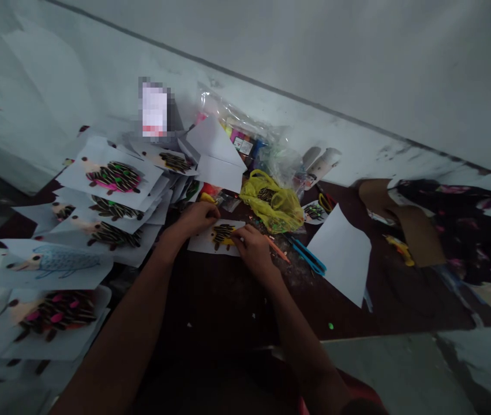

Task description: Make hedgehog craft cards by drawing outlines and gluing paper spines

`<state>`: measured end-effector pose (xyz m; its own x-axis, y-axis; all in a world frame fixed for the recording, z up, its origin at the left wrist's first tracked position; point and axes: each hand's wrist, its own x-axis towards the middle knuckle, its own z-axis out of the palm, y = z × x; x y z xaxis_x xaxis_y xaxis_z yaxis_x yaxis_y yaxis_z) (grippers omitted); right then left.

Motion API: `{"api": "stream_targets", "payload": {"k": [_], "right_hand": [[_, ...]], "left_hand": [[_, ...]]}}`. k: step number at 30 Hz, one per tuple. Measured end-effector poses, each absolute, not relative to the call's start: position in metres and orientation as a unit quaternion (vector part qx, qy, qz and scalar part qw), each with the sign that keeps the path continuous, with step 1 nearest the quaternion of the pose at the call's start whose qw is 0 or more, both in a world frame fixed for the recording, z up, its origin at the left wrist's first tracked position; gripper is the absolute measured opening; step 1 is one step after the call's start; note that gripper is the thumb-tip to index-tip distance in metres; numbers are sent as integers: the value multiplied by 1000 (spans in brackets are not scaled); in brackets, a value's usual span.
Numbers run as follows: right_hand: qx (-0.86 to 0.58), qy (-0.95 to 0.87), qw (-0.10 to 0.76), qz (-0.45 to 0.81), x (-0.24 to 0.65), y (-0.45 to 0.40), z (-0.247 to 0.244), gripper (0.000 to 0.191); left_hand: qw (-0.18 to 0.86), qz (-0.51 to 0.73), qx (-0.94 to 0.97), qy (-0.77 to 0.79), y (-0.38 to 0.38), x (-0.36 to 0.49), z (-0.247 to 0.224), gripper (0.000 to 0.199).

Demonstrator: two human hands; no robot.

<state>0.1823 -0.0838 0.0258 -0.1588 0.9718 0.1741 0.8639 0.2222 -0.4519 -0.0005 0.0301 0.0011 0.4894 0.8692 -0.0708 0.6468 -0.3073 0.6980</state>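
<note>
Our left grip point(201, 218) and right grip point(253, 248), closure unclear, frame a hedgehog card point(221, 235), likely light, bendable, best held edgewise.

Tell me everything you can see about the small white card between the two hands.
The white card looks like paper and lies flat on the dark table. It bears a yellow patch partly covered with dark, pale-striped slivers, seed-like in look. The right hand covers part of its right side, fingers at the patch; the left hand is at its upper left. Finer detail is too small to tell.
</note>
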Motion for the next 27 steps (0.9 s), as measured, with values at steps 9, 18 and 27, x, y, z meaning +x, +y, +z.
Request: {"api": "stream_targets", "payload": {"k": [9, 18, 27], "right_hand": [[-627, -758, 149, 106, 177, -83, 24, 18], [-634, -768, 68, 65, 170, -85, 28, 18], [-630, -775, 36, 36, 168, -82, 25, 19]], "left_hand": [[344, 162, 793, 476, 32, -1, -1, 21], [340, 161, 793, 480, 31, -1, 1, 22], [342, 160, 791, 481, 32, -1, -1, 24]]}}
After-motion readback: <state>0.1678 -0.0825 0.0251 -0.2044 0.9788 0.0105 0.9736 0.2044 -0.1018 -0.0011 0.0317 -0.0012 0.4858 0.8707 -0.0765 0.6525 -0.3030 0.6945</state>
